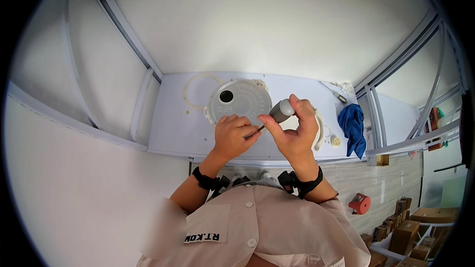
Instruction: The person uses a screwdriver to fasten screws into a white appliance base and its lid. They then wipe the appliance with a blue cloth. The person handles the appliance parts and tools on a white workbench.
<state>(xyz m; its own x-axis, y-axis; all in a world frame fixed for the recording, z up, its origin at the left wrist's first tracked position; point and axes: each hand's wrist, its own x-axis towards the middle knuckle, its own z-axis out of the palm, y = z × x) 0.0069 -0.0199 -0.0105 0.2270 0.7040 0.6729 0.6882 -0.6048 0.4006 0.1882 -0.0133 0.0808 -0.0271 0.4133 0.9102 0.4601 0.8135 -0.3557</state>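
Hands meet above the white worktop (178, 133): right hand (297, 136) grips a grey-handled screwdriver (277, 114), left hand (232, 136) pinches its tip, best kept steady over the round translucent plastic lid (240, 100).

Bright, even light; sharp centre, fisheye-bent, dark edges.

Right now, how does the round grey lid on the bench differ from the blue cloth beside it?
The round grey lid is stiff, flat and pale, with a dark hole; the blue cloth is soft, crumpled and deep blue. The lid lies by the left hand; the cloth hangs over the bench's right edge. Both rest untouched.
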